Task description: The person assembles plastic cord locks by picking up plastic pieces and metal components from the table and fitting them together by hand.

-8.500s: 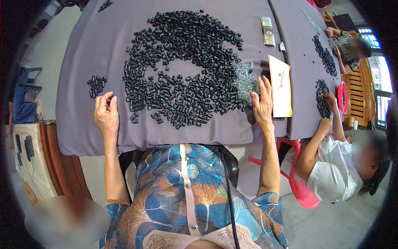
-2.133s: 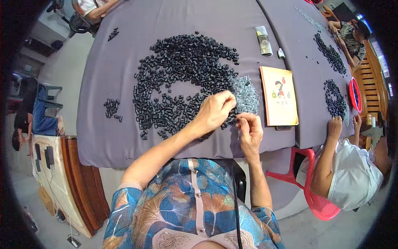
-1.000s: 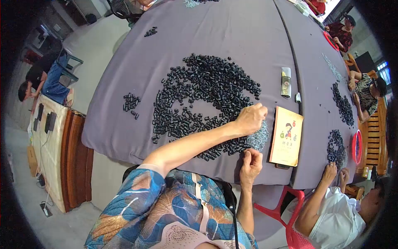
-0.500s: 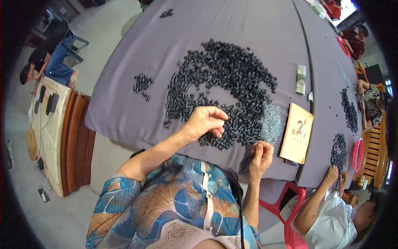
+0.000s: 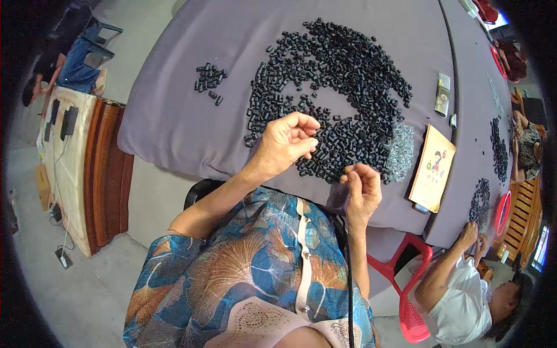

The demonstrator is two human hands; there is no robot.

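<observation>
A wide pile of small black cylindrical pieces (image 5: 371, 87) lies on the grey cloth in front of me. My left hand (image 5: 281, 145) is over its near left part, thumb and fingers curled together. Whatever sits between those fingertips is too small to make out. At the near edge of the pile is my right hand (image 5: 363, 188), thumb and forefinger pinched. Its fingertips point toward the left hand, and I cannot make out what they hold. Beside the black pile, to the right, lies a heap of small clear pieces (image 5: 400, 153).
A small separate group of black pieces (image 5: 209, 77) lies at left. Right of the clear heap are a booklet (image 5: 432, 168) and a clear packet (image 5: 442, 95). A red plastic chair (image 5: 406, 278) stands at lower right, near a co-worker in a white shirt (image 5: 458, 307) handling similar pieces.
The view has shifted, so the table's things sit higher and farther right. My right hand has moved leftward from the clear heap toward my left hand. Both hands keep their fingers closed.
</observation>
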